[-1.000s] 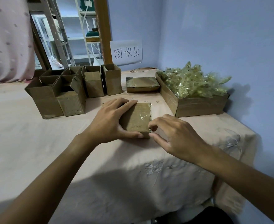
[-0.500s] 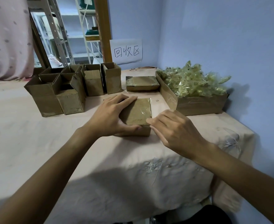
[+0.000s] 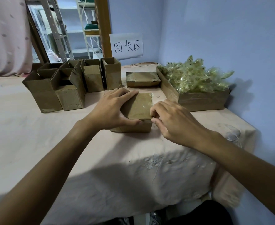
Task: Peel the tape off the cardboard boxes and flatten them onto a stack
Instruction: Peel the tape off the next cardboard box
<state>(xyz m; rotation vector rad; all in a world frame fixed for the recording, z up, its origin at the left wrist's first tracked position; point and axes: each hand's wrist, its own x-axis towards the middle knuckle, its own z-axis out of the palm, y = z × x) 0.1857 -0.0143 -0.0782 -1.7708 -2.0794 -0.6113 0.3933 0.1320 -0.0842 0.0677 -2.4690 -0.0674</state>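
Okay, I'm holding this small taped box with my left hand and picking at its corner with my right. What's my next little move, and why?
Probably lift the tape end and peel it back across the top. Your right hand fingers seem to pinch at the near right corner of the box, where the glossy tape ends, while your left hand grips the box steady.

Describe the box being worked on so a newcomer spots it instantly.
Find the long carton heaped with crumpled tape by the right wall. Just left of it, nearer the person, sits a closed box. It alone is touched: the left hand holds it, the right hand picks at its near right corner.
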